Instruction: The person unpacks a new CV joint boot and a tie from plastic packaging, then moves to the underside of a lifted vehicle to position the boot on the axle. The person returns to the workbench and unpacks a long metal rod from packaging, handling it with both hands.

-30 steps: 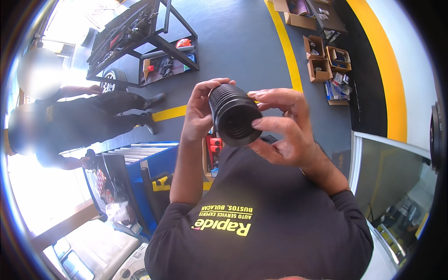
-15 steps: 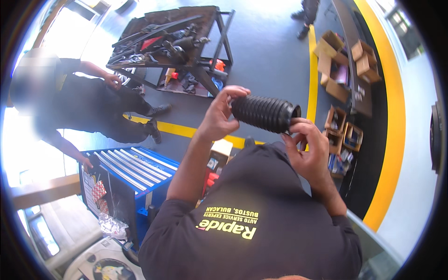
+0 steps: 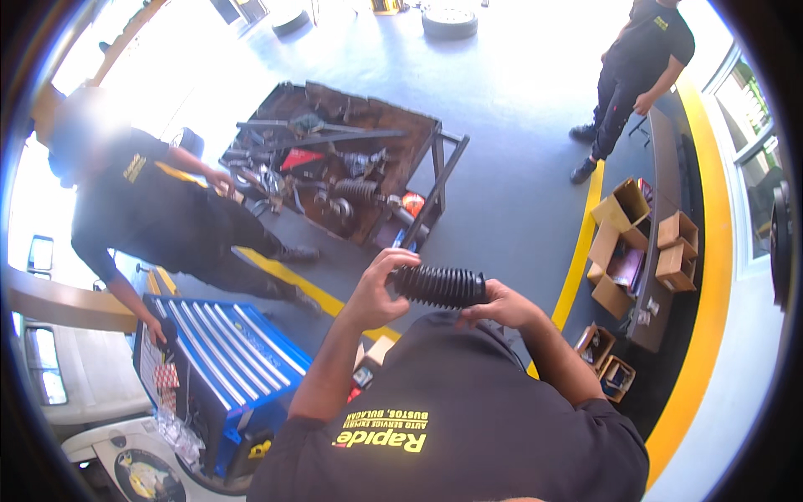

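A black ribbed rubber bellows boot (image 3: 439, 286) is held side-on in front of my body, lying roughly horizontal between my two hands. My left hand (image 3: 375, 291) grips its left end with curled fingers. At the other end, my right hand (image 3: 500, 303) has thumb and fingers closed on the rim, some fingertips hidden beneath it. The boot's open ends are hard to make out from this angle. My dark shirt and trousers are directly below it.
Ahead stands a metal-framed bench (image 3: 272, 180) loaded with parts. One co-worker (image 3: 180, 213) is at left beside a blue tool cart (image 3: 224, 351); another (image 3: 640, 54) stands back right. Cardboard boxes (image 3: 615, 230) and a long dark table (image 3: 648, 326) line the yellow-edged wall.
The boot has turned from end-on to side-on. The view has lifted, so my hands appear lower and more floor, bench and a second co-worker show.
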`<control>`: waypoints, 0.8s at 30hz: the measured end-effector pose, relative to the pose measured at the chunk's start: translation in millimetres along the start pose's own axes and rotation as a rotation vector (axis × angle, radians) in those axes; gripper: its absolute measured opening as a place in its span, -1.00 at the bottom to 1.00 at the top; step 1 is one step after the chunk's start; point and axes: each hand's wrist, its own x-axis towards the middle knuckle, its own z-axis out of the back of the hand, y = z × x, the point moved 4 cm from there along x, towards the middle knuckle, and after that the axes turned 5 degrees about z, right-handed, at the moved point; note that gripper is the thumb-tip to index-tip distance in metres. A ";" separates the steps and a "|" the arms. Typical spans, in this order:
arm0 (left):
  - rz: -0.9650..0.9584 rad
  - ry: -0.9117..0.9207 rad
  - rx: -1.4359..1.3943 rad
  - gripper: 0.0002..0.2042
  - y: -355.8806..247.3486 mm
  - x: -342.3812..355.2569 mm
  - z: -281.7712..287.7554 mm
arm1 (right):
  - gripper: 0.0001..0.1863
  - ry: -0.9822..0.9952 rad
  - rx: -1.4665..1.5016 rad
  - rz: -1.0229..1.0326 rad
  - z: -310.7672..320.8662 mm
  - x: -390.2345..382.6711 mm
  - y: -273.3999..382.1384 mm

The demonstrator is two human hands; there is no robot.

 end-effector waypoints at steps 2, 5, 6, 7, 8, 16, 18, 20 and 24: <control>-0.049 -0.092 0.091 -0.40 -13.1 24.1 20.4 | -0.75 0.027 0.053 0.087 16.0 36.1 19.8; -0.045 -0.234 0.134 -0.40 -18.7 40.1 48.6 | -0.73 0.081 0.102 0.098 27.1 90.6 44.0; -0.066 -0.262 0.183 -0.40 -18.3 41.7 59.0 | -0.75 0.100 0.096 0.086 28.7 105.5 50.9; -0.070 -0.277 0.207 -0.40 -16.7 41.3 67.9 | -0.76 0.114 0.062 0.057 30.4 117.7 56.3; -0.078 -0.295 0.233 -0.40 -15.0 40.7 77.0 | -0.76 0.137 0.028 0.036 30.2 129.1 61.4; -0.097 -0.413 0.364 -0.35 21.6 61.1 163.4 | -0.63 -0.195 -0.025 0.275 9.0 229.6 74.0; -0.114 -0.377 0.332 -0.35 36.8 69.3 187.1 | -0.64 -0.186 -0.042 0.252 1.4 250.8 73.5; -0.139 -0.316 0.292 -0.36 50.4 76.4 208.3 | -0.71 -0.084 -0.037 0.195 -5.8 265.7 75.2; -0.190 -0.196 0.243 -0.36 68.4 87.1 246.1 | -0.75 -0.056 0.034 0.007 -28.7 285.6 63.7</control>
